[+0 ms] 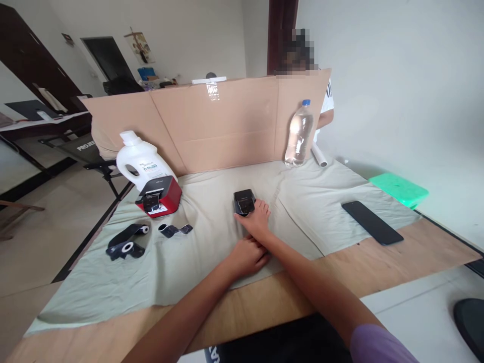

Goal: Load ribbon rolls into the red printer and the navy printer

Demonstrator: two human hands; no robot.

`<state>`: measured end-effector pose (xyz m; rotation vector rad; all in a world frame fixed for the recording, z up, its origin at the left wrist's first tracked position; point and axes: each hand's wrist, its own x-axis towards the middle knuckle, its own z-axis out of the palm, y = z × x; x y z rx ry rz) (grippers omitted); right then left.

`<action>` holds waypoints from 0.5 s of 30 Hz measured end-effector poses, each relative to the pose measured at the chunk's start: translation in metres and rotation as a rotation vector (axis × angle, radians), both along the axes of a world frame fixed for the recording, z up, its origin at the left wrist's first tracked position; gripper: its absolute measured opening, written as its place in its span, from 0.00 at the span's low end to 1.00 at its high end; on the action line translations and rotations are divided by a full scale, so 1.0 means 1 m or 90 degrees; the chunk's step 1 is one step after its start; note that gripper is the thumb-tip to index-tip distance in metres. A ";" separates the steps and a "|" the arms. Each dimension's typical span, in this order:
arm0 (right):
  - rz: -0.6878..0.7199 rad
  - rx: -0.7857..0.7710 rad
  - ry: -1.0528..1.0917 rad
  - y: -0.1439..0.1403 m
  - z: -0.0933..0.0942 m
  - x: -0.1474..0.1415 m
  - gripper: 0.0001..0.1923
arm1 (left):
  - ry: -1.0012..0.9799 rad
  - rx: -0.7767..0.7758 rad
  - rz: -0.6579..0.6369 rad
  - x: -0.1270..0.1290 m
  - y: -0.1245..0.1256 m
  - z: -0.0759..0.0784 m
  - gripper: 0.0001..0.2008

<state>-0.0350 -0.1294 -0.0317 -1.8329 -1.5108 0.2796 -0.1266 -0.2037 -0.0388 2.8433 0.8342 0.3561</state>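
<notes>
A person's two bare arms reach forward over a wooden table (pixel 423 252) covered with a pale cloth (pixel 204 262). The left hand (pixel 245 257) lies on the cloth, fingers loosely curled, holding nothing. Just beyond, the right hand (pixel 257 219) grips the near end of a small black device (pixel 244 200) resting on the cloth. Farther left lie black ribbon rolls (pixel 126 242), then a red printer (pixel 159 196). A water bottle (pixel 299 133) stands against a cardboard screen (pixel 227 121).

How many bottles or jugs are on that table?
2. A white jug stands at the back left, behind the red printer. A clear water bottle stands at the back right, against the cardboard screen, which may hide others.
</notes>
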 end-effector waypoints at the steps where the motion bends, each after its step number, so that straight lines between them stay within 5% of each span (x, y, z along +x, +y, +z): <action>1: -0.002 -0.007 -0.006 -0.002 -0.001 0.000 0.37 | 0.001 0.005 -0.019 -0.005 -0.001 0.003 0.15; 4: 0.007 -0.032 -0.037 -0.006 -0.001 0.006 0.39 | -0.062 0.007 0.024 -0.028 0.005 0.018 0.14; 7: 0.044 -0.049 -0.080 -0.007 0.000 0.017 0.42 | -0.258 -0.049 0.306 -0.055 0.038 0.035 0.14; 10: 0.131 -0.041 -0.125 -0.004 -0.001 0.030 0.50 | -0.435 -0.316 0.543 -0.072 0.091 0.044 0.12; 12: 0.192 -0.024 -0.140 -0.002 -0.004 0.037 0.54 | -0.440 -0.508 0.586 -0.075 0.123 0.043 0.13; 15: 0.235 -0.011 -0.140 0.001 -0.012 0.043 0.55 | -0.415 -0.641 0.558 -0.072 0.150 0.036 0.14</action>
